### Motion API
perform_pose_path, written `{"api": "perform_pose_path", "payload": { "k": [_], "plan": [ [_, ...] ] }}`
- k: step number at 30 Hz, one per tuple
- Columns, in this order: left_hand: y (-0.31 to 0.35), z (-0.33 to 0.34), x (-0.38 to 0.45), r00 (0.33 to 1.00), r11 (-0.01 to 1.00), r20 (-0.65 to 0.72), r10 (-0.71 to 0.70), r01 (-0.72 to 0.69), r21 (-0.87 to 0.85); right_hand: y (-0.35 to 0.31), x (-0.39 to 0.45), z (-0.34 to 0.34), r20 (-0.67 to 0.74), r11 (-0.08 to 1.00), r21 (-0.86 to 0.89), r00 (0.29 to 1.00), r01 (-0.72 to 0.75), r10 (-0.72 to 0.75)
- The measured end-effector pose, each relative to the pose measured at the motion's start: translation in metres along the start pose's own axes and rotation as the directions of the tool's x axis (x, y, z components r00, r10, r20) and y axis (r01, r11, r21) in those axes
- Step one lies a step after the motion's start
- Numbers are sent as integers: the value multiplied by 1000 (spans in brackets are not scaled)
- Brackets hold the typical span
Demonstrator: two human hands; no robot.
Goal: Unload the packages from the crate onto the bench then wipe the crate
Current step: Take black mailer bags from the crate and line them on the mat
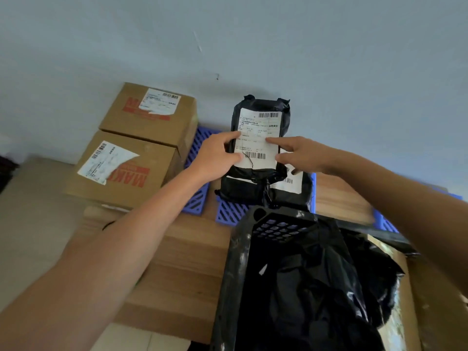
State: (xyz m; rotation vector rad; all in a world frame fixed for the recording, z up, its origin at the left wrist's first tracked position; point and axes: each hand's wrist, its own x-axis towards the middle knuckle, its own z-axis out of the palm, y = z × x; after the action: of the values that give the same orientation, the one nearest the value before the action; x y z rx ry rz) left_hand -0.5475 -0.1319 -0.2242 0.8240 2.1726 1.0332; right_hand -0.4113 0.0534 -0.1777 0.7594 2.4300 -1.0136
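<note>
Pale blue-grey wall (253, 41) filled the far half of the single head view, and below it ran a light wooden bench (182, 249) with blue slatted plastic mats (197, 196) laid on its top, probably to keep parcels off the wood. On the far left two brown cardboard boxes with white shipping labels (126, 160) lay touching one another, seemingly already unloaded. At the middle, a black plastic-wrapped parcel with a white barcode label (258, 138) lay on top of another black labelled parcel (293, 188), so a stack was being built to save bench room. The left hand (215, 158) gripped the top parcel's left edge, thumb over the label and fingers curled round the side; the right hand (301, 155) pressed its right edge with fingers spread and mostly straight, apparently squaring it on the stack. Near right, the black perforated plastic crate (273, 229) stood against the bench, with crumpled black plastic wrapping (316, 287) still inside, so unloading looked unfinished and wiping was not yet due.
</note>
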Motion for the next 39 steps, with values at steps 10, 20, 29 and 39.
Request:
{"api": "perform_pose_path", "payload": {
  "k": [10, 20, 29, 39],
  "plan": [
    [-36, 28, 18, 991, 994, 122, -48, 36, 99, 25, 49, 24, 226, 974, -226, 971, -23, 76],
    [-57, 46, 37, 984, 967, 177, -34, -12, 253, 41, 66, 36, 230, 950, -308, 965, -52, 127],
    [-65, 51, 47, 969, 820, 232, -85, -64, 569, 47, 69, 43, 254, 947, -320, 959, -37, 123],
    [-43, 38, 27, 990, 857, 125, -72, -3, 515, 22, 41, 17, 198, 974, -229, 979, 2, 45]
  ]
}}
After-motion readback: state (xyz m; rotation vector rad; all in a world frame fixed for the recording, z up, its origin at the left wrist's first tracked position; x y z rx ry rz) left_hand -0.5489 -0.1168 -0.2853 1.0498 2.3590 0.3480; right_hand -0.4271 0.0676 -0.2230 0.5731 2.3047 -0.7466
